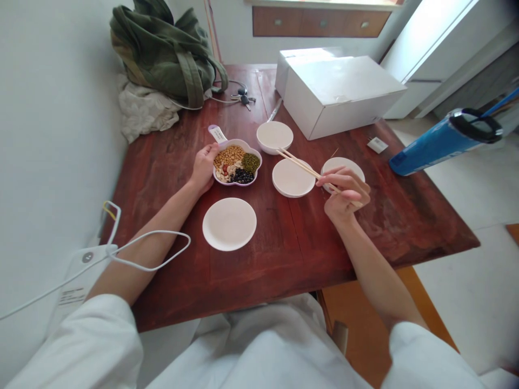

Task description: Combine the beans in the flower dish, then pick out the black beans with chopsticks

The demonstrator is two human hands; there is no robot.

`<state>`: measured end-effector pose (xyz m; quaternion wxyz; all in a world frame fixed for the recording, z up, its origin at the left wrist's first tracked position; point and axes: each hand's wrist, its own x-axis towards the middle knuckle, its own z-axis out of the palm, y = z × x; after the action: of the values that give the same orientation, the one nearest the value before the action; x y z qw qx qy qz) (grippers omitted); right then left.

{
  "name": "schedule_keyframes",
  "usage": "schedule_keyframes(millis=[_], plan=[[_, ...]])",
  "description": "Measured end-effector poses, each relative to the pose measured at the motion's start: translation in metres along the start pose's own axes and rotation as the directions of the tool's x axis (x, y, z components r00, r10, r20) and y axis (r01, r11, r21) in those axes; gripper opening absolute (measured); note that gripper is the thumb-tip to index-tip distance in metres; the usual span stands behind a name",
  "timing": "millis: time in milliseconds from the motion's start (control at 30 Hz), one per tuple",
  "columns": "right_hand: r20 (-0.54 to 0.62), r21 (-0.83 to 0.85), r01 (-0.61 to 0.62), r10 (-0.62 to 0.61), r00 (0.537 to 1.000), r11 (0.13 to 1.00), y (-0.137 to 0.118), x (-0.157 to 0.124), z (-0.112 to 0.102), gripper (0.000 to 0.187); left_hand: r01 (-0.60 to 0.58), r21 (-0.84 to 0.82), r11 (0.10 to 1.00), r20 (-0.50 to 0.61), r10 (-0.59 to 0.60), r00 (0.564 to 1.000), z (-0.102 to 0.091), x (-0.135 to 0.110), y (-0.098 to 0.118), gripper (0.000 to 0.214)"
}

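Note:
My left hand [205, 168] is curled against the rim of a white flower-shaped divided dish [237, 163], which has a labelled handle [217, 134]. The dish holds yellow soybeans, peanuts, green mung beans and black beans. My right hand [345, 192] grips a pair of wooden chopsticks [300, 166], whose tips reach past a flat white saucer [293, 178] to the edge of a small white bowl [274, 136]. Another white saucer [343, 168] lies partly under my right hand. A third white saucer [229, 223] sits nearer me, between my forearms.
All this stands on a worn red-brown wooden table [284, 259]. At the far end are white cardboard boxes [343, 94], a green bag [166, 56], a crumpled cloth [146, 111] and keys [243, 99]. A blue bottle [446, 141] lies at the right. A white cable [150, 254] crosses my left forearm.

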<state>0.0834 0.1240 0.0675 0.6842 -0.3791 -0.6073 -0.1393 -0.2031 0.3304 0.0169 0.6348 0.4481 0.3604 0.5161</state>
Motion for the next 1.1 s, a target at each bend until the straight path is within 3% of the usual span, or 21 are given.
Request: schedule_keyframes(millis=[167,333,433,533,633,867,1100], plan=[[0.011,-0.005,-0.148,0.148,0.989,0.989,0.001,-0.002,-0.001,0.066,-0.016,0.021,1.0,0.01,0.016,1.0,-0.001,0.001,-0.003,0.03],[-0.048,0.073,-0.317,0.321,0.946,0.946,0.009,0.001,0.001,0.067,-0.032,0.027,0.999,0.016,0.031,0.999,-0.002,0.002,-0.006,0.029],[-0.044,0.206,-0.406,0.423,0.905,0.891,0.014,0.003,0.003,0.063,-0.05,0.034,0.998,0.018,0.05,0.999,-0.002,0.003,-0.007,0.031],[0.007,0.405,-0.476,0.518,0.855,0.78,0.016,0.006,0.004,0.058,-0.069,0.046,0.997,0.013,0.068,0.998,-0.003,0.004,-0.009,0.033],[0.031,0.497,-0.501,0.563,0.826,0.708,0.016,0.008,0.005,0.055,-0.085,0.058,0.995,0.008,0.085,0.996,-0.003,0.004,-0.01,0.03],[0.071,0.526,-0.562,0.626,0.777,0.638,0.015,0.012,0.005,0.066,-0.103,0.079,0.992,0.0,0.103,0.995,-0.004,0.005,-0.012,0.027],[-0.082,0.486,-0.516,0.625,0.777,0.705,0.017,0.017,0.003,0.075,-0.113,0.107,0.988,0.01,0.113,0.994,-0.005,0.004,-0.012,0.031]])
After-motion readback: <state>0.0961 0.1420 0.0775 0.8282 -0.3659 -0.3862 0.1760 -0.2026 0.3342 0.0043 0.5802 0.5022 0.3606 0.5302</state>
